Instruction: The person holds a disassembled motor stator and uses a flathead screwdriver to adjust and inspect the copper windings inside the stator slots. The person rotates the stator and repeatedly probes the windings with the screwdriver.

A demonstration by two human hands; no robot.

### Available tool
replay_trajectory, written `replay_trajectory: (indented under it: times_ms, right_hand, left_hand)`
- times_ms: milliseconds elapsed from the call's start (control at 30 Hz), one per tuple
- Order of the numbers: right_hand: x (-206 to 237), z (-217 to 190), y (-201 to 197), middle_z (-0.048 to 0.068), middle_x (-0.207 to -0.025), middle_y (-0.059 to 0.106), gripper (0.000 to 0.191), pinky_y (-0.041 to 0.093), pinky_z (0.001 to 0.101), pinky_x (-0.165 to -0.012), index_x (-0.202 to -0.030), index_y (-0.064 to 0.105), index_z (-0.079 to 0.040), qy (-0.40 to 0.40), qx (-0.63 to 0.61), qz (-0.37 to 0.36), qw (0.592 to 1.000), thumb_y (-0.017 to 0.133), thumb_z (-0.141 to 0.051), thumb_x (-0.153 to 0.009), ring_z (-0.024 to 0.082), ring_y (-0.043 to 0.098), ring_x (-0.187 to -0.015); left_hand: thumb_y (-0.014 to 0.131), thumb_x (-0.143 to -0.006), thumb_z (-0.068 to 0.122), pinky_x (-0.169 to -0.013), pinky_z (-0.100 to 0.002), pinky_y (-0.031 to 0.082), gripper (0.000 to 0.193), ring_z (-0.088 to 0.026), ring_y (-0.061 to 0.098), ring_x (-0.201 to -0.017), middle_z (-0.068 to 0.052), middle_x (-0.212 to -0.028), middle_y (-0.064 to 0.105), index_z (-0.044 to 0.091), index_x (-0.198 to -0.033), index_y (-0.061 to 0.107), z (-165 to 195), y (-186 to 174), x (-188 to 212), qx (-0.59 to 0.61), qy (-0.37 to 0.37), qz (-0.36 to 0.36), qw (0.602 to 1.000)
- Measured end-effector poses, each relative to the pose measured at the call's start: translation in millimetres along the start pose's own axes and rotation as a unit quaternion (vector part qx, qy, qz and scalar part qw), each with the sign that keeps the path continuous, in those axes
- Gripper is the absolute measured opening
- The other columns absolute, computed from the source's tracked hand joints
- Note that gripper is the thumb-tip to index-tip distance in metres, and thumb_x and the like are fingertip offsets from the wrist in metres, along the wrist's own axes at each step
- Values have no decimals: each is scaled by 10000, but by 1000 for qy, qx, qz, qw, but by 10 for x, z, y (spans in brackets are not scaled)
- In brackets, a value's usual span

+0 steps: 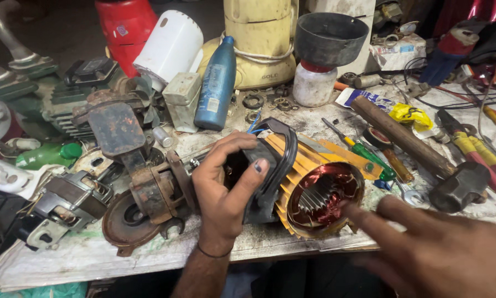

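Note:
An orange finned motor housing [308, 165] lies on its side on the workbench, its open end toward me showing copper windings [322, 193] and a toothed core. My left hand [226, 182] grips the black end cover [270, 165] of the housing, thumb across it. My right hand [430, 248], blurred and close to the camera, holds nothing; its fingers are spread and the fingertips reach the rim of the open end.
A rusty bench vise [126, 160] sits left of the motor. A sledge hammer [419, 154], red-handled pliers [474, 149], a green-handled screwdriver [364, 152], a blue bottle [215, 85], a black funnel [329, 36] on a jar and other motor parts crowd the bench [93, 254].

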State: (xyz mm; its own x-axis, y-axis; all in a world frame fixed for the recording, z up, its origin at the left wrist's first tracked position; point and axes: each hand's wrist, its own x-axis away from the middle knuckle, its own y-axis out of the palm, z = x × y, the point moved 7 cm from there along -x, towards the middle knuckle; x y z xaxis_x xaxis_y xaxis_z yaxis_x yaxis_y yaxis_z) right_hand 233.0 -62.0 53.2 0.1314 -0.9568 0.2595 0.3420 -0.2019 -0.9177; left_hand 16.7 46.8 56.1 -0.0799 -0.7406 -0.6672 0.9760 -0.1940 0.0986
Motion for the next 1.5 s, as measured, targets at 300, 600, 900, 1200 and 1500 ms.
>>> replay_trajectory:
  times_ms: [300, 600, 900, 1200, 1500]
  right_hand:
    - [-129, -17, 46, 0, -891, 713, 953, 615, 382, -706, -1672, 15, -419, 49, 1, -191, 980, 545, -683, -926, 213, 748, -806]
    - [-157, -93, 96, 18, -809, 735, 862, 608, 390, -715, -1659, 44, -422, 39, 1, -201, 979, 502, -662, -969, 237, 746, -773]
    - [-121, -41, 154, -10, -793, 742, 887, 625, 366, -705, -1648, 56, -464, 67, 1, -143, 988, 501, -713, -923, 206, 761, -760]
    - [-159, -7, 83, 7, -871, 730, 804, 629, 374, -690, -1626, 117, -465, 101, -41, -156, 982, 519, -611, -945, 218, 762, -771]
    - [-256, -344, 480, 122, -678, 725, 1171, 592, 405, -716, -1674, 88, -155, -17, -263, -126, 956, 724, -634, -814, 306, 742, -703]
  left_hand:
    - [742, -894, 112, -1140, -355, 455, 307, -233, 627, -1240, -187, -1272, 682, -76, -1129, 681, 4, 18, 7, 7, 1, -5, 1000]
    - [744, -889, 104, -1124, -349, 464, 308, -224, 626, -1231, -181, -1271, 677, -74, -1132, 680, -1, 18, 11, 9, -7, -6, 1000]
    - [744, -900, 110, -1127, -348, 470, 302, -219, 632, -1226, -175, -1264, 685, -73, -1131, 678, -2, 13, 1, 9, 0, -5, 1000]
    - [741, -902, 112, -1141, -351, 453, 303, -227, 624, -1234, -183, -1271, 680, -72, -1135, 678, -9, 9, 2, 9, -4, -4, 1000]
    - [736, -896, 124, -1157, -365, 452, 314, -241, 628, -1255, -189, -1282, 680, -69, -1137, 682, 28, 13, 11, 5, 1, -5, 1000]
